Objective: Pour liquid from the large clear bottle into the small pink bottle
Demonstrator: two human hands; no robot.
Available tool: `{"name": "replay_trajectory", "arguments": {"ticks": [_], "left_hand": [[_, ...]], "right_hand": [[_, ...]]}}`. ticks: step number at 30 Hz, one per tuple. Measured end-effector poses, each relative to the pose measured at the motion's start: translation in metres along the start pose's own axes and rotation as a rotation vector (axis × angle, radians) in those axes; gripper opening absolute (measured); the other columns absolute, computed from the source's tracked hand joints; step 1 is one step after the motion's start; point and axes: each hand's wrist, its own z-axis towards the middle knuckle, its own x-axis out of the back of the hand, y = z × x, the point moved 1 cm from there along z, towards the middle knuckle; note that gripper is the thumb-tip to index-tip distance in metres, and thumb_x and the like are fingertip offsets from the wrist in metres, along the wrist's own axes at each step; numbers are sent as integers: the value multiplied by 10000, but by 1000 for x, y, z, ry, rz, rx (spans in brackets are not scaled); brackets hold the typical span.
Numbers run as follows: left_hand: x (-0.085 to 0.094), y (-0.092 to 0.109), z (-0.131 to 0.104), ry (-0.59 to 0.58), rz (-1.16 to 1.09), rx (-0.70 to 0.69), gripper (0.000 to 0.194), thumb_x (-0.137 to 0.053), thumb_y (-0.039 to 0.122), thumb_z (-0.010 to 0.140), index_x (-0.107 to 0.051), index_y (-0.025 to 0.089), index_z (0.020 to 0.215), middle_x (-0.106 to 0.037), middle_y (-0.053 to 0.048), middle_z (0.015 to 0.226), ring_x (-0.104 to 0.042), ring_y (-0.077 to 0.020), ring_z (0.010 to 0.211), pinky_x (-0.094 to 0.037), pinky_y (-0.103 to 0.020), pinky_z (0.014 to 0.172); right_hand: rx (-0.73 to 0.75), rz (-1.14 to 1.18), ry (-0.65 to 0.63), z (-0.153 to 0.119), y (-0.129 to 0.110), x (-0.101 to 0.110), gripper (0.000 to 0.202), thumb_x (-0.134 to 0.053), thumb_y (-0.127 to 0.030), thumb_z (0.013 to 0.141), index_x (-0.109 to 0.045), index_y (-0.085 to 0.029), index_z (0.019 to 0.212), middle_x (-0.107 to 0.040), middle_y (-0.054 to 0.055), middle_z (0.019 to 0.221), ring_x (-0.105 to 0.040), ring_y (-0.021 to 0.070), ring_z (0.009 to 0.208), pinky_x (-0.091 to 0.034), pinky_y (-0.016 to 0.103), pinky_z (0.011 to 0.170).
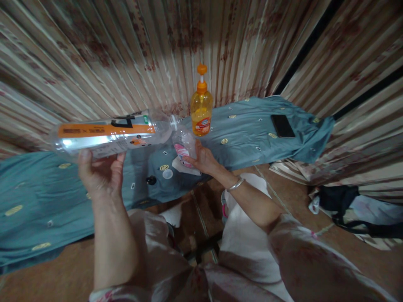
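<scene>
My left hand grips a large clear plastic bottle with an orange and silver label, tipped almost level with its neck to the right. Its mouth meets the top of a small clear bottle with a pink label; whether they touch I cannot tell. My right hand is closed around that small bottle, which leans a little, with white paper or cloth under it. Behind stands an orange pump bottle of yellow liquid. A black cap and a clear round lid lie nearby.
All this is over a narrow bench with a teal patterned cloth. A black phone lies at its right end. Pleated curtains hang right behind. On the floor at right is a dark bag or cloth.
</scene>
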Motion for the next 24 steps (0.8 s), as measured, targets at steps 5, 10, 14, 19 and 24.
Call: {"name": "replay_trajectory", "arguments": {"ticks": [5,10,14,19,24], "left_hand": [[-1,0,0,3,-6,-1,559,-863,494,478,-675,224,931,-732,-52,967,-638,-268,1161,-581,-327,909],[1,-1,1,3,-28,-14,541,-853,470,504,-681,249,967,-734,-23,979,-651,-259,1140,-587,-339,891],[2,-2,0,-15,-16,-22,494,-842,475,530,-687,239,935,-741,-33,1023,-654,-257,1137,-589,-341,901],[1,-1,-1,-14,-7,-21,419,-818,456,549,-694,239,885,-745,-27,1019,-652,-250,1148,-585,-322,916],[0,0,-1,-2,-15,-17,464,-833,458,528,-689,220,899,-740,-48,1022,-653,-255,1154,-570,-331,955]], "right_hand": [[2,16,-2,0,0,0,632,-735,-414,925,-476,-52,1373,-751,214,1178,-746,321,1088,-555,348,870],[-7,2,5,0,0,-2,601,-727,-416,927,-484,-61,1346,-758,198,1144,-749,312,1072,-545,335,849],[-8,16,5,0,1,-2,634,-737,-401,919,-452,-70,1380,-757,194,1157,-744,315,1084,-544,341,854],[-13,32,-5,0,1,-1,634,-741,-394,915,-447,-64,1370,-749,212,1169,-743,327,1081,-548,357,858],[-11,30,-9,0,0,0,569,-735,-390,919,-472,-94,1327,-756,187,1156,-744,314,1072,-543,344,848]]}}
